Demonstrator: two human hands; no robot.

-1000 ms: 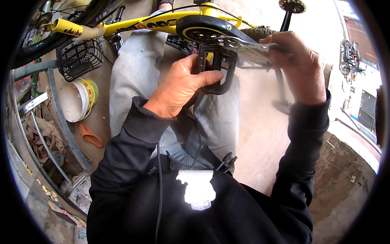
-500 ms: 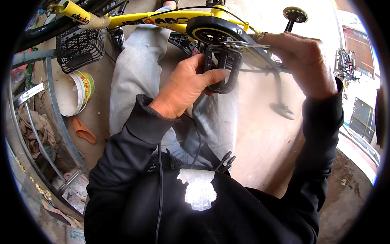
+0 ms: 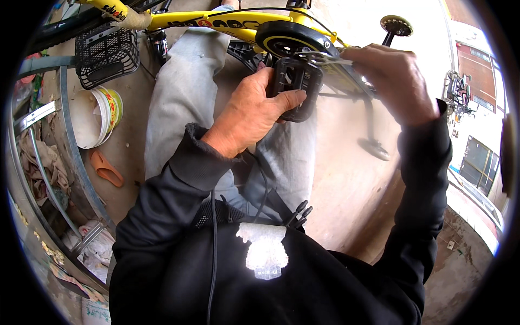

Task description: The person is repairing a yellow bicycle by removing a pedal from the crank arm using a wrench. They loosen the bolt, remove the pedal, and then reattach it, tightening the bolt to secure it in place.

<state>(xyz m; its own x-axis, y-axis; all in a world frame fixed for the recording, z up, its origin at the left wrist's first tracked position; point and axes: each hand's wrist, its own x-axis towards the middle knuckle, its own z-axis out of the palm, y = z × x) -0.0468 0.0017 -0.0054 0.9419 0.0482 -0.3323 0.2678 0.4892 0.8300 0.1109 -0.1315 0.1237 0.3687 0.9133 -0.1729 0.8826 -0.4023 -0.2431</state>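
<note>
A yellow bicycle [image 3: 230, 19] lies across the top of the view with its black and yellow chainring cover [image 3: 292, 35] above my hands. My left hand [image 3: 252, 111] grips a black pedal [image 3: 300, 111] below that cover, thumb across the pedal frame. My right hand [image 3: 392, 78] is closed on the end of a flat silver wrench [image 3: 317, 56]. The wrench's other end sits at the top of the pedal, beside the cover; whether it is seated on the axle I cannot tell.
A black mesh basket [image 3: 108, 57], a white bucket [image 3: 86, 119] and an orange slipper [image 3: 106, 168] lie left, beside a metal frame [image 3: 82, 157]. My jeans-clad legs [image 3: 179, 97] are beneath my hands. Other bikes [image 3: 460, 100] stand far right.
My right hand first shifts to the right, then slightly back, tilting the wrench edge-on and then slightly flatter. My left hand and the pedal move slightly right and up.
</note>
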